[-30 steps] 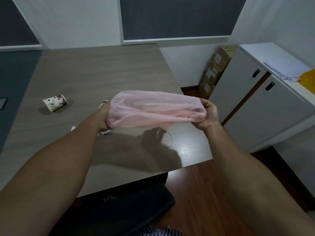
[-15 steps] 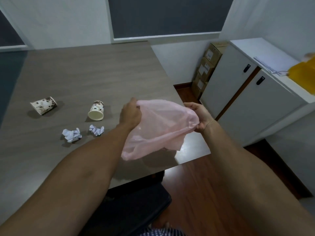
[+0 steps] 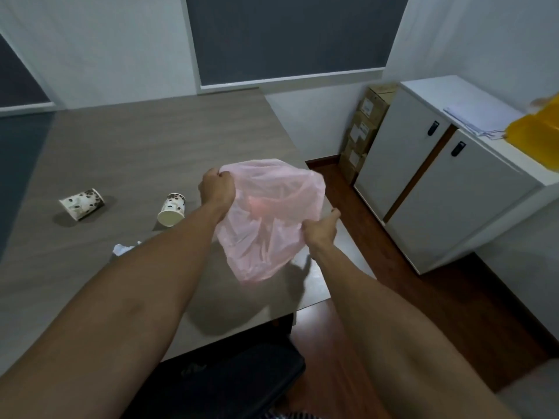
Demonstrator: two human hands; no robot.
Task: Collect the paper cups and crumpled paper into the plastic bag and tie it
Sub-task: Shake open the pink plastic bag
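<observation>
Hanging above the tabletop [image 3: 127, 146], a thin, translucent pink plastic bag [image 3: 266, 219], mouth gripped by left hand [image 3: 216, 189] and right hand [image 3: 320, 229].

Your left hand [image 3: 216, 189] and right hand [image 3: 320, 231] hold the plastic bag [image 3: 266, 219] above the tabletop [image 3: 136, 152], near its right edge. Left of your left hand, two paper cups lie on their sides: the near cup [image 3: 171, 209] just beside your forearm, the far cup [image 3: 81, 204] further left. A crumpled paper [image 3: 122, 249] sits nearer you, partly behind your left forearm. A cabinet [image 3: 453, 189] stands right of the tabletop, with boxes [image 3: 363, 131] behind it.
</observation>
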